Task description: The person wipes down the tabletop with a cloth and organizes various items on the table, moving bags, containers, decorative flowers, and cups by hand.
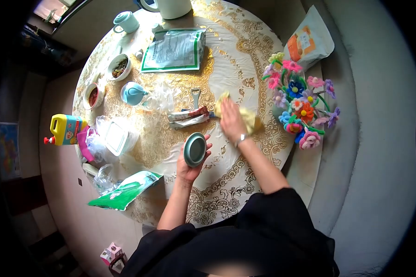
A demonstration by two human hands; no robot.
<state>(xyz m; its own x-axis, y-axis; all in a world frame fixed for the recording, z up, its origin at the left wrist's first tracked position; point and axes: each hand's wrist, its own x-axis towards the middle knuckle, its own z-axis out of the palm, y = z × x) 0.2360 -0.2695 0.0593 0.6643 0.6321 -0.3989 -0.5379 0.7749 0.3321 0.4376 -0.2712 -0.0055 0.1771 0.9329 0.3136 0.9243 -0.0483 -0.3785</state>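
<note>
Holding green lid (pixel 195 150) in curled grip of left hand (pixel 189 170); covering yellow cloth (pixel 251 121) near flowers (pixel 304 111) with open grip of right hand (pixel 231 121).

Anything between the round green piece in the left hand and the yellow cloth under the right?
No loose object shows between the round green piece and the right hand, only patterned tablecloth. That hand covers part of the yellow cloth. Slim packets lie beside the path.

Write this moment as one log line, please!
left hand: holds round grey-green piece | right hand: flat on yellow cloth | cloth: on patterned tablecloth | table's edge: colorful flowers
</note>
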